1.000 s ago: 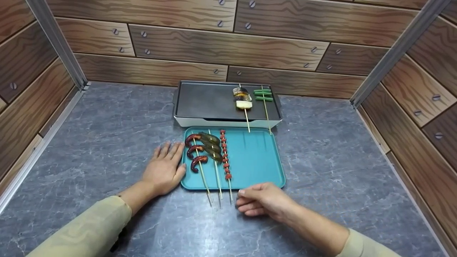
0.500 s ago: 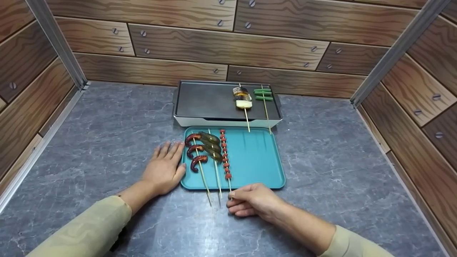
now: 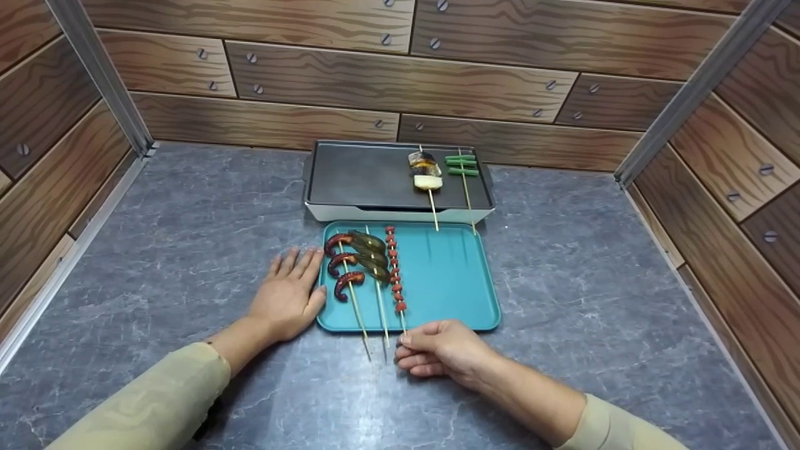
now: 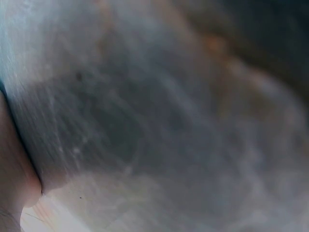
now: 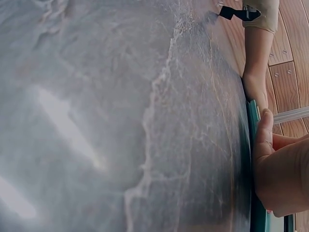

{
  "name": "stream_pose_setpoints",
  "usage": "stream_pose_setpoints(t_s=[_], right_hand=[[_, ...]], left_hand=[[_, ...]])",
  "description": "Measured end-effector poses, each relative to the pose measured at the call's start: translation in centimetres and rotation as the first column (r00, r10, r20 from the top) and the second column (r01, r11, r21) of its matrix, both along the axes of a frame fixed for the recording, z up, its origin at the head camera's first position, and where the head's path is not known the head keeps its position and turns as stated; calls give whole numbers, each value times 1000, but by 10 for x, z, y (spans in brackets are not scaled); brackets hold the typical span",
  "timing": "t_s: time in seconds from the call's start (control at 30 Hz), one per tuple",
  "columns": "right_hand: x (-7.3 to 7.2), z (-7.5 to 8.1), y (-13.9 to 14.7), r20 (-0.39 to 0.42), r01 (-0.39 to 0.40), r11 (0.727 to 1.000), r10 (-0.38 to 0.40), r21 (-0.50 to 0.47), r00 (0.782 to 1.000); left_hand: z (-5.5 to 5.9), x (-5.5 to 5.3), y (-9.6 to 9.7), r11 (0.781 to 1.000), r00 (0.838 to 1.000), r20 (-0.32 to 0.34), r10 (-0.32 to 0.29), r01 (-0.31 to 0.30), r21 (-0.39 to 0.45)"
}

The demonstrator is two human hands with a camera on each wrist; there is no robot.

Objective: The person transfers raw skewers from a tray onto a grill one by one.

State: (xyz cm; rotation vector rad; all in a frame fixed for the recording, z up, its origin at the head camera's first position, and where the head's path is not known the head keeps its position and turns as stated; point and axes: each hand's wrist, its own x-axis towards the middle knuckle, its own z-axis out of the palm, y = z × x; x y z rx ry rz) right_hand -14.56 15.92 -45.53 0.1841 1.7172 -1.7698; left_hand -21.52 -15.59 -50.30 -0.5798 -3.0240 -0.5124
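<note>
My right hand (image 3: 447,350) pinches the lower end of a thin wooden skewer threaded with several small red pieces (image 3: 400,307), between thumb and fingers. That skewer lies on a teal tray (image 3: 453,294), its end reaching past the front rim. My left hand (image 3: 287,300) rests flat on the table, fingers spread, at the tray's left edge. Left of the red skewer lie a skewer of dark green, glossy pieces (image 3: 374,259) and one of octopus tentacles (image 3: 349,282). The right wrist view shows my right hand (image 5: 282,171) at the tray rim; the left wrist view is blurred.
Behind the tray stands a dark griddle (image 3: 359,175) with a pale body. On its right side lie a skewer with browned chunks and a white piece (image 3: 427,182) and a skewer of green stalks (image 3: 461,161), handles overhanging the front. Wood-patterned walls (image 3: 312,75) enclose the grey marbled table (image 3: 562,269).
My right hand has moved left from beside the red-piece skewer and taken hold of its lower end. My left hand and the other skewers have stayed in place.
</note>
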Motion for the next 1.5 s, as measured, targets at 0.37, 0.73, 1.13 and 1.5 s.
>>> stream_pose_setpoints(t_s=[0.37,0.73,1.13,1.5], right_hand=[[1,5,3,-46,0,1000,1,7,999],[5,14,6,-83,3,1000,-3,2,997],[12,31,18,-121,12,1000,-11,4,993],[-2,62,21,-210,4,1000,-2,7,978]], left_hand=[[-1,0,0,1000,1000,-16,-2,2,3],[0,1,0,1000,1000,-14,4,-4,3],[-1,0,0,1000,1000,-14,3,-3,14],[1,0,0,1000,1000,4,6,-6,-7]])
